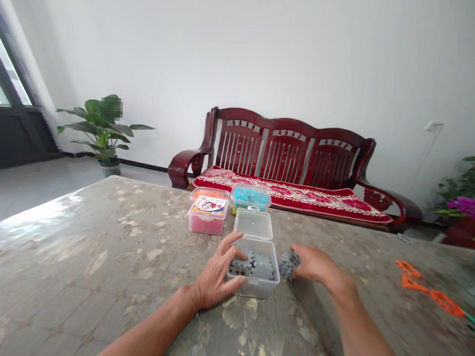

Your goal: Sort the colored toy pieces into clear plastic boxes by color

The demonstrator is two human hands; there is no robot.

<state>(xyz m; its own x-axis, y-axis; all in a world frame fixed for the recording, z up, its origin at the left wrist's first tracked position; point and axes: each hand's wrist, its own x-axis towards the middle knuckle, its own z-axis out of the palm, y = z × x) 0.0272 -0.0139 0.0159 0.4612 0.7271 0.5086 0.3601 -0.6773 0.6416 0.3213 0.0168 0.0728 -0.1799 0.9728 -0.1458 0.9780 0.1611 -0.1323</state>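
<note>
A clear plastic box stands on the table with its lid folded back. Grey interlocking plastic pieces lie inside it. My left hand rests against the box's left side with fingers spread, the thumb at the front rim and one finger reaching over the pieces. To the right of the box, my right hand grips a chunky cluster of grey interlocking blocks. The fingers on its far side are partly hidden.
Behind stand a box with pink contents and a box with blue pieces. Orange linked pieces lie on the patterned table at right. A wooden bench stands beyond, with a potted plant at left.
</note>
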